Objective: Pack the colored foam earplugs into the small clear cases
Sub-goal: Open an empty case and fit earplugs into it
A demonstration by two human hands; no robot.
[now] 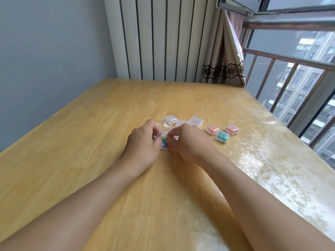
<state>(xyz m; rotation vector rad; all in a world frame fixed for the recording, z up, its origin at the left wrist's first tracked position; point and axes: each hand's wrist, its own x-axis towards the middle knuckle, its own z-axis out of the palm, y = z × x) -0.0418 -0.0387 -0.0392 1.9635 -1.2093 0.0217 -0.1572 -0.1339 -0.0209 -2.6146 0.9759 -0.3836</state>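
Note:
My left hand and my right hand meet at the middle of the wooden table. Between their fingertips is a clear plastic bag with a green earplug and a blue earplug showing in it. Both hands pinch the bag. A pink earplug peeks out by my right fingers. Behind the hands stand three clear cases with nothing coloured in them. To the right lie two cases with orange earplugs and one case with green earplugs.
The table's right side is covered by a glossy clear sheet. A window with railing runs along the right edge. A radiator and a curtain stand behind the table.

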